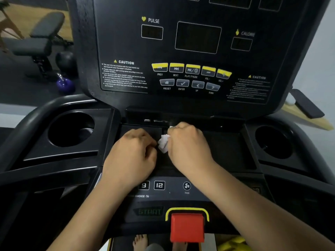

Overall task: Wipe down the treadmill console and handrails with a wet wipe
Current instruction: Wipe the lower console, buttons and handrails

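A crumpled white wet wipe [163, 143] sits between the two hands, above the flat tray [224, 147] of the treadmill console [199, 38], just below the USB port [147, 120]. The right hand [188, 144] is curled shut around one end of the wipe, a small corner showing above its knuckles; the left hand [133, 151] is also fisted, its fingertips meeting the wipe's other edge, though how firmly it pinches cannot be told. The wipe appears bunched rather than spread, so the step in hand is probably unfolding or regripping it. Cup holders [71, 129] flank the tray, and the left handrail [27, 120] curves outward beyond. Nearer the person lie the FAN key [186, 186], the START key [149, 211] and the red stop button [187, 227]. Risks: forearms hang over these keys, so a dropped wrist could press one; a tightly wadded wipe may cover little surface, and moisture could reach the port.
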A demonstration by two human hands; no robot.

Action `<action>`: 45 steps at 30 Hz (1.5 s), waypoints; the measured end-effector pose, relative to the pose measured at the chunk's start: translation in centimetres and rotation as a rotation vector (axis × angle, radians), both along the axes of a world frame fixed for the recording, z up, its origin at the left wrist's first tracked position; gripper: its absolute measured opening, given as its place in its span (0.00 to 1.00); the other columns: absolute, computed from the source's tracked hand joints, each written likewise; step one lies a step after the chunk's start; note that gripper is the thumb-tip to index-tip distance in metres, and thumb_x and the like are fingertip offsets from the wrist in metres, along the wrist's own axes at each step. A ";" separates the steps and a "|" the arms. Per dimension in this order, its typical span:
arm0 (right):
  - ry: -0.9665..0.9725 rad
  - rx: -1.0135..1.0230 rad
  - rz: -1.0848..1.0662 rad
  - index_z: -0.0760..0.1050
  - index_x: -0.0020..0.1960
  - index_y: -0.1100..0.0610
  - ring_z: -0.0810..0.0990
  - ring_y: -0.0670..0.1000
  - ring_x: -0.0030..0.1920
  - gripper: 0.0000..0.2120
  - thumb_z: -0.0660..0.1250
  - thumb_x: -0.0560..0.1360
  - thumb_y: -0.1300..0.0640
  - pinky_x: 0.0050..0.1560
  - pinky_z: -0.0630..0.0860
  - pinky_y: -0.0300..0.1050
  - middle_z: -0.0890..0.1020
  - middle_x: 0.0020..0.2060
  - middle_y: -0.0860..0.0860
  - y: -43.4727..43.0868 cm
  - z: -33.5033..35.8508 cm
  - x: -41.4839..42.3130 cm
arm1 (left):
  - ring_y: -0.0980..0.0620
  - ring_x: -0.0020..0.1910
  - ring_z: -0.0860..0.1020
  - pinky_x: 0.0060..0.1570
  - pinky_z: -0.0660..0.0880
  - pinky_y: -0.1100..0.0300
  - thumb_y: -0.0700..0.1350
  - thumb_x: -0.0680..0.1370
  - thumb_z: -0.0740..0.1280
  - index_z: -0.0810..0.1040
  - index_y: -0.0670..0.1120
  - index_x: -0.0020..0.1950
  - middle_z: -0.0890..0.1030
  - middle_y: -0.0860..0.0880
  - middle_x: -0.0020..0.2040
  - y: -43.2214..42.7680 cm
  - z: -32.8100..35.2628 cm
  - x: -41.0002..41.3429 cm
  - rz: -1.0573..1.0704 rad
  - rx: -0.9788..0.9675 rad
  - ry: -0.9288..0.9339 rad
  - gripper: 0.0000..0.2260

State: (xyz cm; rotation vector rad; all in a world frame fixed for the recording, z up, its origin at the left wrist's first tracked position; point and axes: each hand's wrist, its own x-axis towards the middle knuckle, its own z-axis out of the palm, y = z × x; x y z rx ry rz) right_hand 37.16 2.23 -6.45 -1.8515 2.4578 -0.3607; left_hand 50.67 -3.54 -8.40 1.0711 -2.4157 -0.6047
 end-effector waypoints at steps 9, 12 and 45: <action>-0.297 -0.094 0.016 0.80 0.46 0.57 0.79 0.54 0.44 0.06 0.64 0.75 0.61 0.44 0.77 0.48 0.81 0.43 0.53 -1.1 0.0 -0.2 | 0.50 0.47 0.79 0.44 0.78 0.52 0.46 0.71 0.57 0.85 0.45 0.45 0.82 0.52 0.44 0.2 0.1 -0.1 0.009 -0.023 -0.030 0.17; -0.393 0.002 0.073 0.81 0.46 0.54 0.79 0.51 0.40 0.08 0.63 0.76 0.61 0.41 0.78 0.48 0.81 0.41 0.52 0.1 1.3 -0.4 | 0.50 0.46 0.79 0.43 0.78 0.53 0.45 0.71 0.58 0.85 0.45 0.45 0.82 0.51 0.44 0.2 0.2 -0.1 0.002 -0.028 -0.029 0.15; -0.343 0.144 0.171 0.81 0.41 0.54 0.77 0.39 0.31 0.11 0.64 0.73 0.67 0.29 0.68 0.29 0.76 0.29 0.40 1.1 1.9 -2.1 | 0.49 0.47 0.78 0.44 0.76 0.56 0.45 0.70 0.59 0.85 0.45 0.45 0.81 0.51 0.44 0.2 0.2 0.0 -0.006 -0.010 -0.032 0.15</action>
